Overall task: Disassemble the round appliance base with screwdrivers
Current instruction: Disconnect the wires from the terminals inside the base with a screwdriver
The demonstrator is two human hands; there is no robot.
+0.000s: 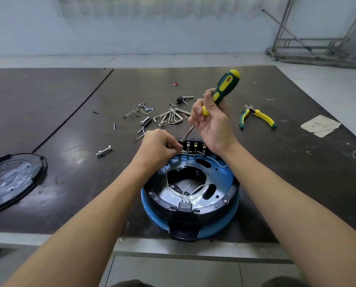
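- Our right hand (213, 126) clasps the green-and-yellow screwdriver (224, 85), tip down at the terminal block (194, 145) on the far rim of the round blue base (218, 224), near the table's (276, 162) front edge.
- Our left hand (155, 147) pinches a white wire (183, 150) there.
- We should seat the tip squarely and press before turning.

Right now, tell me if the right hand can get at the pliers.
Probably yes. The pliers lie on the table just right of the right hand, with nothing between them. But that hand grips the screwdriver, so it would likely have to put it down first.
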